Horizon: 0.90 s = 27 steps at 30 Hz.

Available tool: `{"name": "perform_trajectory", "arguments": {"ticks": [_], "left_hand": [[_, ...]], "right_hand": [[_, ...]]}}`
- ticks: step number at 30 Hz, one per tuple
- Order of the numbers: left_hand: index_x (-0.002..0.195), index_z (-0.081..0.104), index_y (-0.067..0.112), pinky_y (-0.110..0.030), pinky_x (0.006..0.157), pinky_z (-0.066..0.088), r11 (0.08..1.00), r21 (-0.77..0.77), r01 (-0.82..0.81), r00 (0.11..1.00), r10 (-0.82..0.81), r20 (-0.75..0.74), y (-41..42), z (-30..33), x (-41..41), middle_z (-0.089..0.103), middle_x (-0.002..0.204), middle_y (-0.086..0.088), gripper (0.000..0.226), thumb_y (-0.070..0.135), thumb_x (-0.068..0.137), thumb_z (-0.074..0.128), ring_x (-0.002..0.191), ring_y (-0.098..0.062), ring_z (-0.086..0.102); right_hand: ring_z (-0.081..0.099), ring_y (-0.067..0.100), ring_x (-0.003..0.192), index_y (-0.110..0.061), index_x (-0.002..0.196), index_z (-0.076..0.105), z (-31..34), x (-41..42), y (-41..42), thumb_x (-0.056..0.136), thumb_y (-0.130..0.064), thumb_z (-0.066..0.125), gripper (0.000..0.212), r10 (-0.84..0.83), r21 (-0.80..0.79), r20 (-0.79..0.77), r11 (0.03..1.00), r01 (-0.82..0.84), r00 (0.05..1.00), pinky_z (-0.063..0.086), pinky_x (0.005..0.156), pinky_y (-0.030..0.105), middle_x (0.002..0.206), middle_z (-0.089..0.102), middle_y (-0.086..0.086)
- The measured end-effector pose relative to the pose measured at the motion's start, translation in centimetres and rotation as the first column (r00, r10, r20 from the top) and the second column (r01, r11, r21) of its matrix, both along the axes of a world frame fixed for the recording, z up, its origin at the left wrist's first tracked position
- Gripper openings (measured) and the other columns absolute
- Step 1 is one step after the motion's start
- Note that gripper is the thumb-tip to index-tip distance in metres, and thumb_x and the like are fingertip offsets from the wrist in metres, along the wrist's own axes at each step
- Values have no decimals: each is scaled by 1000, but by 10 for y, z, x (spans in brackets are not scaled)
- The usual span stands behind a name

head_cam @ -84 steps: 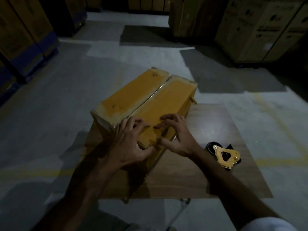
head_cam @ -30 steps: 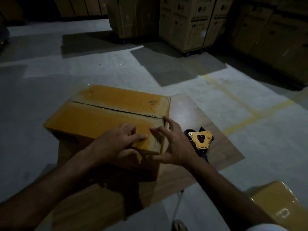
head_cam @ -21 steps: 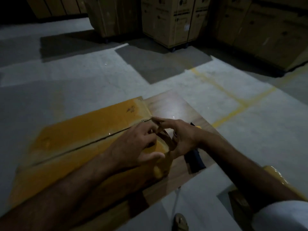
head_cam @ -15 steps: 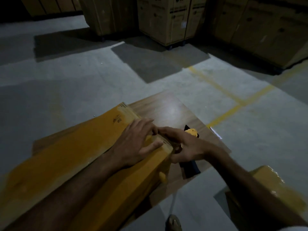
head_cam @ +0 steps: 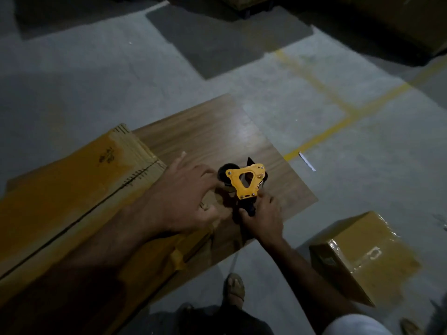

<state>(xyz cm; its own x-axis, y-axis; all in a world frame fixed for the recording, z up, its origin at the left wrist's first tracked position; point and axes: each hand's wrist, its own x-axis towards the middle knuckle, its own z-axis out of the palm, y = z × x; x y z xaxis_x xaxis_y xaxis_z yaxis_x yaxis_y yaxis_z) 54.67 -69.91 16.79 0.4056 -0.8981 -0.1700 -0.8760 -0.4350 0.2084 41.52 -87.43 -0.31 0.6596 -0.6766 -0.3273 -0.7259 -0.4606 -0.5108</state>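
A large yellow-brown cardboard box [head_cam: 72, 189] lies on a small wooden table [head_cam: 212, 134], its taped top seam running diagonally. A yellow and black tape dispenser [head_cam: 245, 181] stands at the box's right end. My right hand [head_cam: 263, 218] grips the dispenser's black handle from below. My left hand [head_cam: 183, 197] rests on the box's right corner with fingers spread, its fingertips reaching towards the dispenser's roll.
A smaller sealed cardboard box [head_cam: 362, 257] sits on the concrete floor at the lower right. Yellow floor lines [head_cam: 338, 117] cross the floor beyond the table. Stacked cartons stand at the far back. My sandalled foot [head_cam: 234, 286] is below the table edge.
My right hand left the box and took hold of the tape dispenser's handle. My left hand slid to the box's right corner. The view swung to the right.
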Motion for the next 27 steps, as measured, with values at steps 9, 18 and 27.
{"name": "perform_trajectory", "arguments": {"ticks": [9,18,27], "left_hand": [[149,49,38,-34,126,7,994,-66,-83,993,77,-85,-31,0,-13,42,157,9,62,60,93,32,145,-6,33],[121,69,28,-45,104,49,667,-576,-473,845,529,-81,47,4,59,54,131,7,30,47,99,63,123,-13,53],[157,32,38,-34,107,43,586,-259,-767,625,593,-508,117,6,147,31,156,9,111,70,64,83,136,-7,40]], "right_hand": [[66,32,100,-6,118,58,-33,41,-18,92,-19,64,29,-47,342,13,939,40,999,59,86,47,110,65,14],[39,9,50,-15,86,60,65,91,-20,104,-19,56,18,-113,646,438,730,-224,892,32,47,25,59,44,-8],[32,10,53,-22,79,47,187,191,26,102,-22,53,24,15,746,501,501,-440,866,32,49,24,64,38,-6]]}}
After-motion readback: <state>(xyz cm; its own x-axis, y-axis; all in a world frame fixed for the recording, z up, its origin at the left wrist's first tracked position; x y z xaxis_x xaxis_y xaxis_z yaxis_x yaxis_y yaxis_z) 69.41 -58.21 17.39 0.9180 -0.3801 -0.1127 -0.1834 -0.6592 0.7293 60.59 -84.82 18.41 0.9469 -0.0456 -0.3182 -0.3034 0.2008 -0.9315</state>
